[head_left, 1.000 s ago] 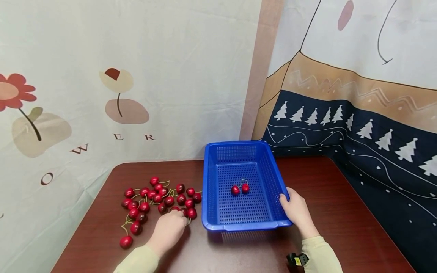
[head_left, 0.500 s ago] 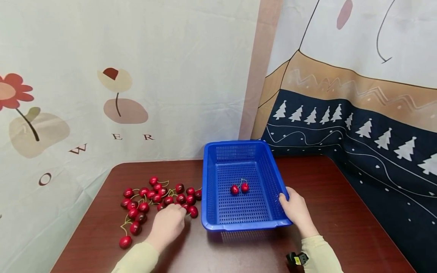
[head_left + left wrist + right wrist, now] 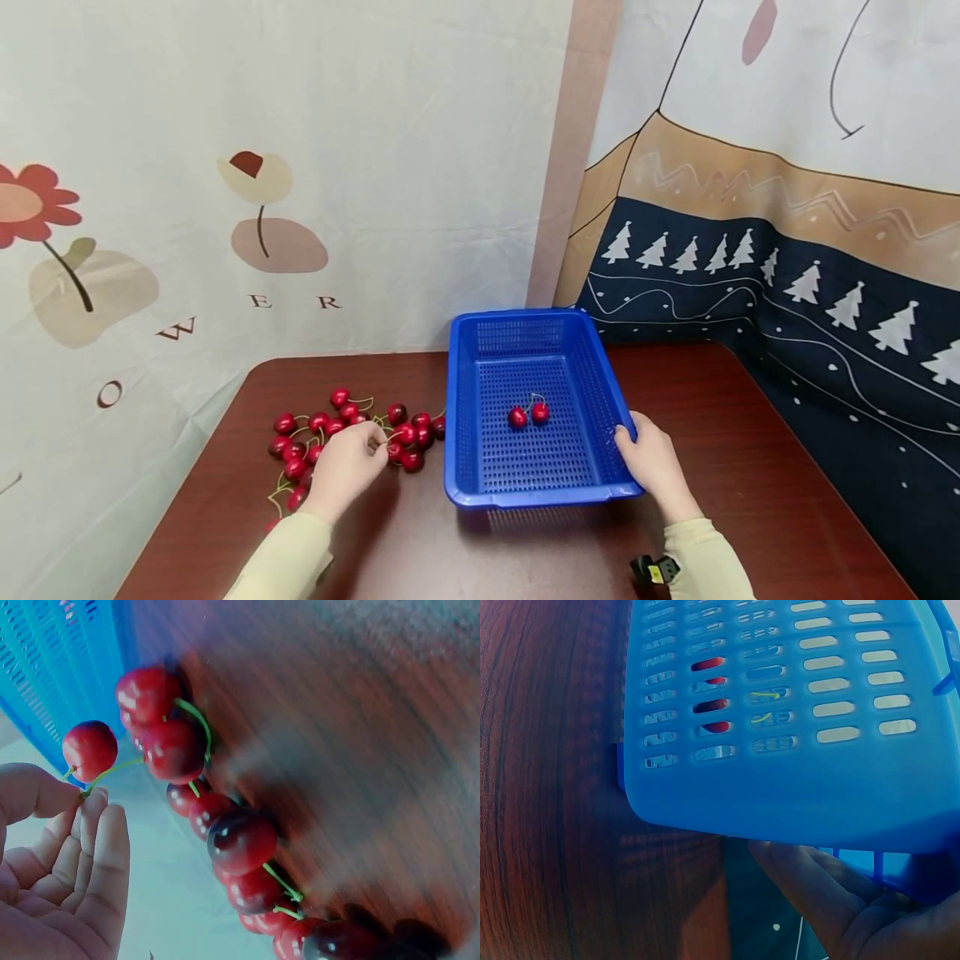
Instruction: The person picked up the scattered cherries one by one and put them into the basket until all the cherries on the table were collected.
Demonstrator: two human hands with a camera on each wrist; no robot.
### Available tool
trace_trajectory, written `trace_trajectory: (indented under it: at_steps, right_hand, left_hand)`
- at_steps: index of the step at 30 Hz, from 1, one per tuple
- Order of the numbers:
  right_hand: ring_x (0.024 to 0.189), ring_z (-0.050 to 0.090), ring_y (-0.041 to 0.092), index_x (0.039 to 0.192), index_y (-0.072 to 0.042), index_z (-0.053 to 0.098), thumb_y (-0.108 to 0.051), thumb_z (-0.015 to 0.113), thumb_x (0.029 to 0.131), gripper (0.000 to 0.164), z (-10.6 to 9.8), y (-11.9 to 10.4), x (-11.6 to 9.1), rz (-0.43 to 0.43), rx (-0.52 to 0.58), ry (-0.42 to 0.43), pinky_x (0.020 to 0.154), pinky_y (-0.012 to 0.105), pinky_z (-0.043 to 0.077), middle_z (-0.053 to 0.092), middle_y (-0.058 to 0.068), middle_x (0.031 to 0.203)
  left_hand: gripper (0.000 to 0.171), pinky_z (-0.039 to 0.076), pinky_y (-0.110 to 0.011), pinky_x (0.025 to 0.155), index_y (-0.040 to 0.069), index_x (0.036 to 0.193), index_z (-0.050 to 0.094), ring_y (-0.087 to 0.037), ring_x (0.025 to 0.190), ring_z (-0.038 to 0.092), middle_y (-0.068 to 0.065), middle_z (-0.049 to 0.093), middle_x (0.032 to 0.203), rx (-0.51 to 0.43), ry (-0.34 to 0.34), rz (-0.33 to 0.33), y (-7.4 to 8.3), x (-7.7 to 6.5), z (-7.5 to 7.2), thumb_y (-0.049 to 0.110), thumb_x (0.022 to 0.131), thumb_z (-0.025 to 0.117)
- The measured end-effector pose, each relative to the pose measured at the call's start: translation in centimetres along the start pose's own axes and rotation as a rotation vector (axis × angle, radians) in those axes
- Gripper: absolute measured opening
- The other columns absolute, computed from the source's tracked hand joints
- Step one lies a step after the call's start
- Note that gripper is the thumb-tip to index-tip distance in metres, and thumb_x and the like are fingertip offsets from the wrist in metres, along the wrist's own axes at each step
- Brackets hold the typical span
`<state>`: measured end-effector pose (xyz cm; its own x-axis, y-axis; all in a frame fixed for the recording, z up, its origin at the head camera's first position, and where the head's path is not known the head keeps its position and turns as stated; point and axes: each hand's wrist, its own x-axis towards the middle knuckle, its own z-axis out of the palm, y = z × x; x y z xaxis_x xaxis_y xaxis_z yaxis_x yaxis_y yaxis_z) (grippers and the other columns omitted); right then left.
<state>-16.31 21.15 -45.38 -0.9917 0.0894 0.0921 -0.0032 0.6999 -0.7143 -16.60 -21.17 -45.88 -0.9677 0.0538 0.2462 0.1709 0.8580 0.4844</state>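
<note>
My left hand [image 3: 351, 468] pinches the green stems of a joined cherry pair between thumb and fingers. In the left wrist view, one cherry [image 3: 90, 751] hangs just beyond the thumb, and a stem runs across to a second cherry [image 3: 174, 750] among the others. Around that hand, several loose red cherries [image 3: 295, 468] with green stems lie on the table. My right hand [image 3: 654, 460] grips the right rim of a blue perforated basket [image 3: 543, 497], thumb over the edge. Two stem-joined cherries [image 3: 528, 415] lie on the basket's floor.
The brown wooden table [image 3: 757, 483] has rounded far corners. Behind it hangs a printed fabric backdrop [image 3: 405, 183]. A small black device [image 3: 654, 571] is by the right sleeve at the front.
My left hand has drawn back and up to the left, with the pinched cherry stems now showing. Nearby cherries have shifted slightly. The right hand and basket stay in place.
</note>
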Motion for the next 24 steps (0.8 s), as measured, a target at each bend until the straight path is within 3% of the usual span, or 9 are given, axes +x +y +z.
trace_trajectory:
  at_steps: [19,24]
  right_hand:
    - [0.092,0.065,0.037,0.128,0.013,0.053,-0.010,0.051,0.097,0.038,0.0,0.0,-0.1,-0.007,0.004,0.007,0.082,0.054,0.051,0.063,0.031,0.114]
    - [0.091,0.065,0.036,0.127,0.013,0.053,-0.010,0.051,0.097,0.038,0.0,-0.1,-0.1,-0.012,0.003,0.011,0.081,0.053,0.052,0.063,0.031,0.113]
  left_hand:
    - [0.011,0.050,-0.035,0.065,0.013,0.079,0.063,-0.015,0.070,0.058,0.002,0.062,0.075,-0.069,0.073,-0.001,1.4,1.2,-2.8,0.002,0.080,0.065]
    - [0.004,0.050,-0.036,0.066,0.007,0.083,0.065,-0.017,0.071,0.058,0.001,0.062,0.074,-0.095,0.087,0.008,1.8,1.7,-3.9,0.004,0.083,0.066]
